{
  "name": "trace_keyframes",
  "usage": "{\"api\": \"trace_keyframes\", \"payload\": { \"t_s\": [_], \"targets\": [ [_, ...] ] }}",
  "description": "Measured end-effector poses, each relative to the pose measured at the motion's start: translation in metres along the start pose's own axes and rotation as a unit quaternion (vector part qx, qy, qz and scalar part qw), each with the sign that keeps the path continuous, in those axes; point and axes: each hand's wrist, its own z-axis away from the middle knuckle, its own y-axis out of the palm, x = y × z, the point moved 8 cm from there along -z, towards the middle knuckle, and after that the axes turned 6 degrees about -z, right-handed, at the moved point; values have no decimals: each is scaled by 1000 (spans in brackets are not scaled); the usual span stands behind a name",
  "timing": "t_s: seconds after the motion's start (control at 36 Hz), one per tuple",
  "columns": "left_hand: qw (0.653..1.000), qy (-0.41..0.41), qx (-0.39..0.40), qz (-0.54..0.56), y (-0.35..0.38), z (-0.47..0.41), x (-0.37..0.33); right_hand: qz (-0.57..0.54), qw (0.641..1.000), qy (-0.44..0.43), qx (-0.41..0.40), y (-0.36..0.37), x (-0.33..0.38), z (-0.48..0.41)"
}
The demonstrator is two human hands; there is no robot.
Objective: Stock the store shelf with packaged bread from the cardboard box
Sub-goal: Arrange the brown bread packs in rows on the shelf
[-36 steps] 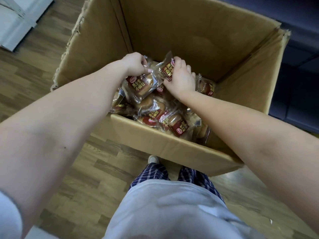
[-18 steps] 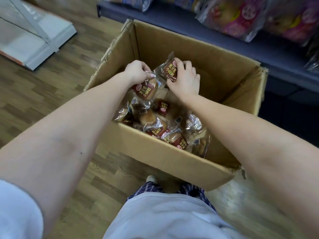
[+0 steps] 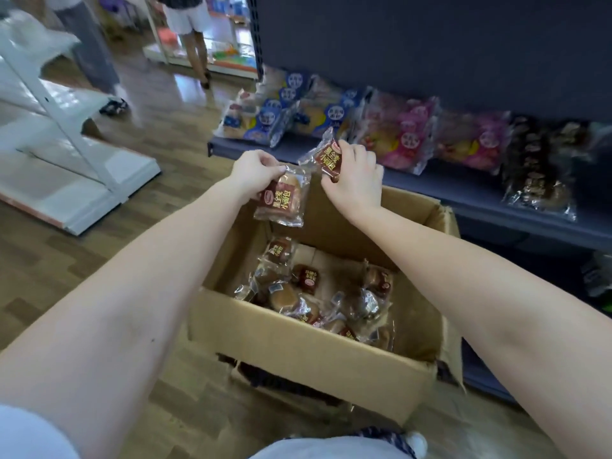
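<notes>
Wooden flooring runs beside a dark shelf of bagged bread; below, an open cardboard box holds clear-wrapped brown buns. Above it, the left hand pinches one red-labelled bread packet, the right hand grips another packet.

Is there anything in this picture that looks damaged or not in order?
The cardboard box looks worn: its near bottom edge is torn and ragged, and its right corner flap is bent outward. The bread packets left inside lie in a loose jumble. The stock on the shelf looks orderly enough.
</notes>
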Motion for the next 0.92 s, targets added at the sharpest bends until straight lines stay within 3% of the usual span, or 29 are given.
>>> {"api": "trace_keyframes", "payload": {
  "t_s": [0.39, 0.92],
  "targets": [
    [997, 20, -4, 75, 7, 4, -47, 24, 997, 18, -65, -58, -22, -4],
    [991, -14, -36, 132, 55, 3, -83, 18, 997, 33, -61, -86, -74, 1]
  ]
}}
